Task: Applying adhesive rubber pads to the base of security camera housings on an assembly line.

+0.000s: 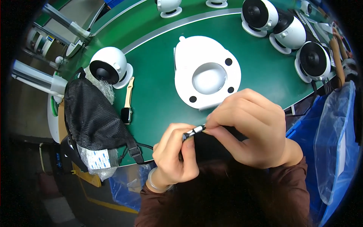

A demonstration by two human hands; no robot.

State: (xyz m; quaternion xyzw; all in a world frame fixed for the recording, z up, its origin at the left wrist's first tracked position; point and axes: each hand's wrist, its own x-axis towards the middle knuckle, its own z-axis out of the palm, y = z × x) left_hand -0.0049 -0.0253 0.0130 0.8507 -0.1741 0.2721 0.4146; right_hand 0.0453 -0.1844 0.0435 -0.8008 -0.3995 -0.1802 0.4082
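Light, slim and easily dropped, by my remote reckoning, and best pinched at its ends, a small black-and-white piece [195,131] sits clamped between the fingertips of the left hand [172,153] and right hand [251,128], nearer the wearer than a rounded white base [183,77] on the green worktable [153,72]. Its pale middle shows between dark ends; I cannot tell its stiffness.

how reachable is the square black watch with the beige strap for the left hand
Likely yes: only green tabletop appears between the watch and left hand, though that hand holds a small black-and-white piece.
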